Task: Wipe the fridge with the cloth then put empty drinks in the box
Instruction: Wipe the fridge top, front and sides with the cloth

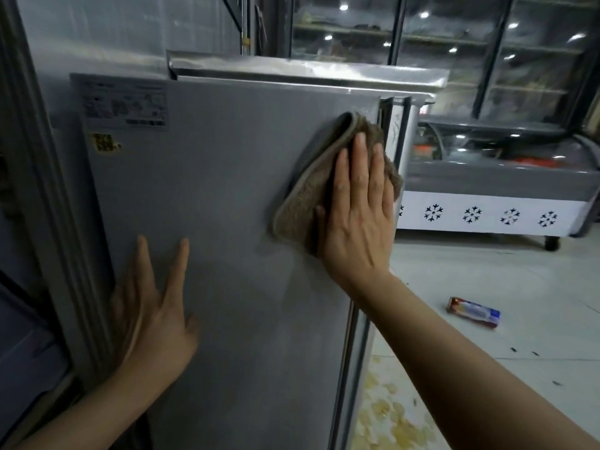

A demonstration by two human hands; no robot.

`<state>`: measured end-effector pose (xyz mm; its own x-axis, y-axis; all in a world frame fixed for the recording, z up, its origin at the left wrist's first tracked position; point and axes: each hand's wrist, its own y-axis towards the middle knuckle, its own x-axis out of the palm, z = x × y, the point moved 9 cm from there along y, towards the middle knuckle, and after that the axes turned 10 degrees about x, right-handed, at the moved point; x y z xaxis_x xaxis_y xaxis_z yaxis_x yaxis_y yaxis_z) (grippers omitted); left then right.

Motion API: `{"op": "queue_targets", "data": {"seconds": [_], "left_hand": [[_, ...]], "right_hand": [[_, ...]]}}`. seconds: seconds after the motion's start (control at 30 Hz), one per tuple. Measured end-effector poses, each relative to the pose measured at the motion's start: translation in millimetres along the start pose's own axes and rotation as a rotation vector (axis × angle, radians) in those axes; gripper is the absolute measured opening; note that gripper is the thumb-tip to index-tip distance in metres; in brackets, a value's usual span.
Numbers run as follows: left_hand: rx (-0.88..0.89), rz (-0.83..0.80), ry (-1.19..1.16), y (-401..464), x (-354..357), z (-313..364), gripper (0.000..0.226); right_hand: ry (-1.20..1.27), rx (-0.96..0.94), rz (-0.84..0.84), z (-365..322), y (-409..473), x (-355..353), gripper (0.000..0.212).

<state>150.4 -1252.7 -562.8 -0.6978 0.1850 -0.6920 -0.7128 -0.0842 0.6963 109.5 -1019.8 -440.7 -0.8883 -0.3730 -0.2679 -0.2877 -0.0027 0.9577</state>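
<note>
From the head camera, the right hand [357, 219] presses a folded brown terry cloth [311, 186] flat-fingered against the grey fridge [227, 222] side near its upper right edge, while the left hand [156, 306] rests lower left on the panel, fingers spread. A white rating label [125, 100] and a yellow sticker [104, 142] sit upper left, their print too blurred to read. A drink carton [473, 312] lies on the floor [487, 274].

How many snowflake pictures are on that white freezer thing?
4 whole ones, in a row along the chest freezer's white band. A bit of another peeks out beside the cloth; more may be hidden behind the fridge.
</note>
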Motion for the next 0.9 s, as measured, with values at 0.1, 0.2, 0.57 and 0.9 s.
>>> {"op": "queue_targets", "data": {"seconds": [0.1,0.2,0.57,0.9], "left_hand": [[0.005,0.003,0.038,0.6,9.3,0.7,0.123],[0.015,0.024,0.074,1.5,12.6,-3.9,0.127],[0.057,-0.071,0.11,-22.4,25.6,-2.4,0.122],[0.044,-0.156,0.099,-40.9,45.5,-9.2,0.122]], "right_hand": [[-0.045,0.015,0.005,4.5,-7.4,8.6,0.067],[-0.029,-0.019,-0.02,12.1,-47.1,23.0,0.069],[-0.081,-0.203,-0.235,26.5,-170.7,56.8,0.087],[-0.02,-0.094,-0.092,4.6,-117.9,45.6,0.061]]}}
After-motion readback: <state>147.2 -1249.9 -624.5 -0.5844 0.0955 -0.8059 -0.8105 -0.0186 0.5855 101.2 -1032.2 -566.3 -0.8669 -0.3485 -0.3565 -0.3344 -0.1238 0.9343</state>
